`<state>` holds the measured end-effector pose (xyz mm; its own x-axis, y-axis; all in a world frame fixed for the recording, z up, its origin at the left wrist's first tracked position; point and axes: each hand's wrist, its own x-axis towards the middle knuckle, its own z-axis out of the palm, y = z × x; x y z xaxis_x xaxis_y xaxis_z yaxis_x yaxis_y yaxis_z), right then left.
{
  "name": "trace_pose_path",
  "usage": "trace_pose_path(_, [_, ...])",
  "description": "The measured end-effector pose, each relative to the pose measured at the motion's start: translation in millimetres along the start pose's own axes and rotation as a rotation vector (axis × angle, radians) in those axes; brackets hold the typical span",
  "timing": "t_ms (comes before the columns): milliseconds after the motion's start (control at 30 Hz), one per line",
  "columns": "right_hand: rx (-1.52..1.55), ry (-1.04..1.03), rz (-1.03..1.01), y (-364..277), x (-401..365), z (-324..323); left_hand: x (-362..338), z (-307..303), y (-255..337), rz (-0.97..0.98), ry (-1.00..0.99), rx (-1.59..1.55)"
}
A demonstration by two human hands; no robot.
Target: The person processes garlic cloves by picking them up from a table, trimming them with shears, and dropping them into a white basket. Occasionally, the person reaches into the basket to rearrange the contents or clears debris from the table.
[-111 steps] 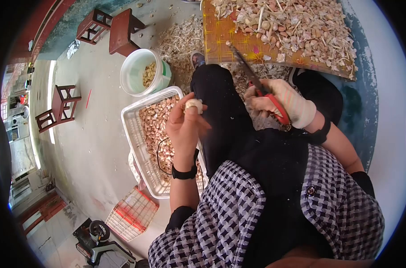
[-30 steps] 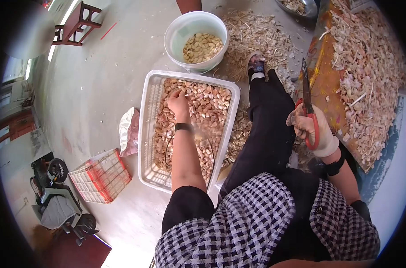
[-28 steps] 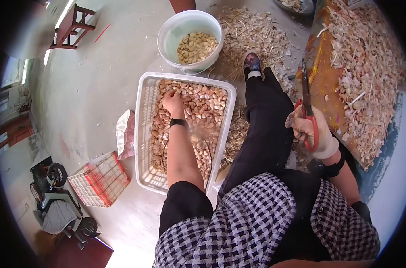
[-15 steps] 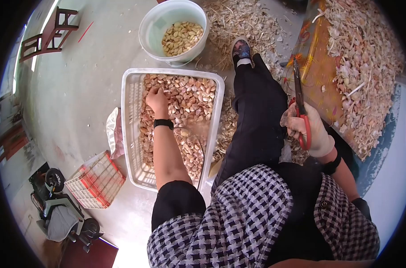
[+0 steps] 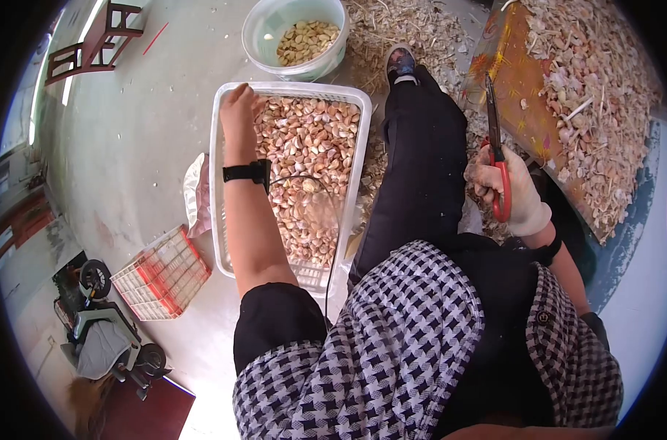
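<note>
My left hand (image 5: 238,117), bare with a dark wristband, is above the far left corner of a white plastic basket (image 5: 363,139). Its fingers are loosely bent and look apart, with nothing visible in them. Unpeeled garlic cloves (image 5: 311,147) fill much of the basket. My right hand (image 5: 520,192), in a pale glove, grips the red handles of a pair of scissors (image 5: 497,147), whose dark blades point away from me. Beyond the basket stands a pale bucket (image 5: 258,51) holding peeled-looking cloves (image 5: 304,44); one whitish clove (image 5: 268,36) shows apart from that pile.
Garlic skins and stalks (image 5: 605,95) are heaped at the right, with more scraps (image 5: 414,44) on the floor. A wire crate (image 5: 161,279), a scooter (image 5: 106,337) and a wooden stool (image 5: 95,44) are at the left. A thin cable (image 5: 338,220) crosses the basket.
My left hand has lifted from among the cloves and moved to the basket's far left corner. The camera view has shifted slightly. My right hand still holds the scissors.
</note>
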<state>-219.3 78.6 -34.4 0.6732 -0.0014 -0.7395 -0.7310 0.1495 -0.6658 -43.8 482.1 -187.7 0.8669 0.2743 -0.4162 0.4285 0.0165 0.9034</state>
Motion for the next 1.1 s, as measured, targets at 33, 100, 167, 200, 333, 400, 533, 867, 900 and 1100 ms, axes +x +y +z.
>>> trace_pose_path(33, [-0.008, 0.013, -0.023, 5.8, -2.8, -3.3, -9.9, -14.7, -15.0, -0.028, -0.005, 0.322])
trace_pose_path(100, [-0.030, 0.028, -0.047, 13.0, -6.8, -8.7, -29.3, -51.3, -94.8, 0.267, -0.195, 0.781])
trace_pose_path(167, [-0.018, 0.035, -0.044, 25.1, -9.9, -12.9, -103.2, -56.5, -133.6, 0.165, -0.322, 1.134])
trace_pose_path(200, [-0.015, 0.040, -0.046, 30.0, -11.4, -14.4, -132.3, -60.6, -149.3, 0.138, -0.465, 1.348])
trace_pose_path(333, [-0.056, -0.007, -0.035, 33.8, -28.8, -10.0, -219.2, -76.8, -159.4, 0.063, -0.536, 1.327])
trace_pose_path(400, [-0.063, -0.012, -0.047, 31.7, -38.0, -8.9, -238.8, -99.6, -197.3, -0.052, -0.578, 1.465])
trace_pose_path(533, [-0.048, 0.041, -0.100, 40.1, -54.3, -11.7, -267.9, -152.5, -250.4, -0.058, -0.573, 1.537])
trace_pose_path(867, [-0.007, 0.145, -0.097, 72.0, -89.2, -25.2, -172.4, -92.3, -175.4, 0.595, -0.327, 1.612])
trace_pose_path(900, [-0.001, 0.158, -0.103, 68.9, -93.9, -22.1, -161.9, -90.6, -169.6, 0.478, -0.399, 1.632])
trace_pose_path(1100, [-0.083, 0.221, -0.157, 70.0, -107.4, -19.0, -161.7, -161.7, -200.7, 0.110, -0.402, 1.782])
